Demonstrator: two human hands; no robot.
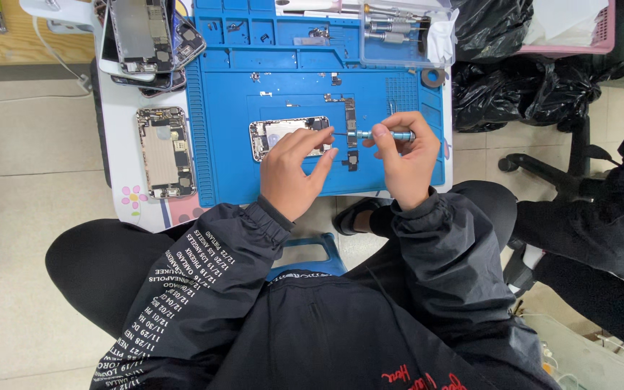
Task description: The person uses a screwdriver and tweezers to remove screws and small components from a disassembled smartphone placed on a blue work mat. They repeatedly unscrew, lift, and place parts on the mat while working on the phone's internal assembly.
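Working at a small white table (128, 155), the person bent over a blue repair mat (232, 173) with an opened phone chassis (283, 136) lying near its middle. The left hand (292, 173) rested on the chassis's lower edge, fingers spread and pressing down on it rather than closed around it, steadying it on the mat. The right hand (402, 160) was pinched shut on a slim blue screwdriver (380, 135), held nearly level with its tip pointed at the chassis's right end, just beside a narrow circuit board (350, 123) lying on the mat. By my reading the step in hand was driving or loosening a small screw at that end; whether the tip sat in a screw head was too small to tell. The next move would call for light twisting pressure with the chassis held still. Another opened phone (165, 152) lay apart at the left.
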